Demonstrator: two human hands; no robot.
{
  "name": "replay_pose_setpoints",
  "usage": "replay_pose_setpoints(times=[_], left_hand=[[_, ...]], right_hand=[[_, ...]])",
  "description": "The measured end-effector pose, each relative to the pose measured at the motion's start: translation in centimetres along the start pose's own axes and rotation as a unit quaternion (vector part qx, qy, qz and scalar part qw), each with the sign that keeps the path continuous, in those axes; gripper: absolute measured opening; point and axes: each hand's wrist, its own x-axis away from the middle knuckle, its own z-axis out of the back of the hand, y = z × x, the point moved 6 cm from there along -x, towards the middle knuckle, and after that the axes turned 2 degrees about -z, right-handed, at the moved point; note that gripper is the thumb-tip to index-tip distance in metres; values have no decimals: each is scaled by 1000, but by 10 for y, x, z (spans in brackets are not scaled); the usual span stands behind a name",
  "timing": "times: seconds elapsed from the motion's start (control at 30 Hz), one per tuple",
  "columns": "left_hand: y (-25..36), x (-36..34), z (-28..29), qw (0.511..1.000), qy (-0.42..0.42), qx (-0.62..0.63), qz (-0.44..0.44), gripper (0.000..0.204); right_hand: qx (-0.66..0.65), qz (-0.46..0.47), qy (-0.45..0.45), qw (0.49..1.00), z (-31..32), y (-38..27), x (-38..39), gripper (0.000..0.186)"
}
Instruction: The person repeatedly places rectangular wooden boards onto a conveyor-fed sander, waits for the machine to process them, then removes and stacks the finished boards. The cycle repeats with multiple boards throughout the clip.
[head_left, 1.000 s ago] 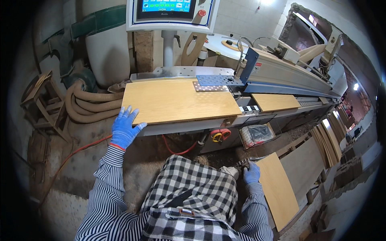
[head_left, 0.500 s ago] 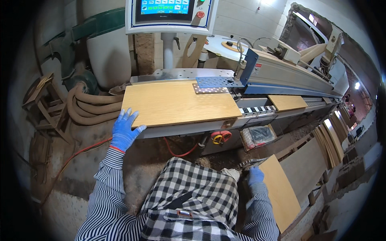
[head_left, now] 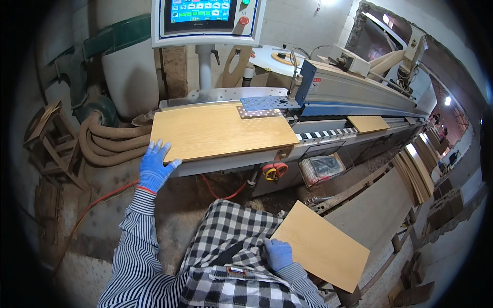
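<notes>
My left hand [head_left: 154, 167], in a blue glove, rests with spread fingers against the near left corner of a light wooden panel [head_left: 221, 131] lying flat on the machine's infeed table [head_left: 226, 164]. My right hand [head_left: 278, 253], also gloved blue, lies low by my checked apron, touching the near edge of a second wooden panel [head_left: 321, 244] on top of a stack at my right. Whether it grips that panel is not visible. Another small panel [head_left: 368, 123] sits further along the machine's conveyor.
A long blue and grey machine housing [head_left: 354, 90] runs to the right. A control screen [head_left: 205, 15] stands above the table. Ribbed hoses [head_left: 105, 141] and a wooden stool [head_left: 51, 138] are at the left; a red cable [head_left: 102, 200] crosses the floor. Stacked boards [head_left: 416, 174] stand at right.
My right hand moved down toward my apron, onto the edge of the stacked panel. The left hand stays at the panel's corner. The small panel on the conveyor travelled further right.
</notes>
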Motion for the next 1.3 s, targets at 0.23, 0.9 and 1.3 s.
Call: replay_pose_setpoints(times=[0.23,0.9,1.3], left_hand=[[-18,4,-4,999,-5,48,-21,59],[-70,21,2,981,30,193,9,50],[-67,15,8,986,9,165,2,52]], right_hand=[[-331,-277,64,900,-6,68,109,37],[-820,-425,368,105,-151,142,192,55],[-824,-392,393,111,-170,168,209,56]])
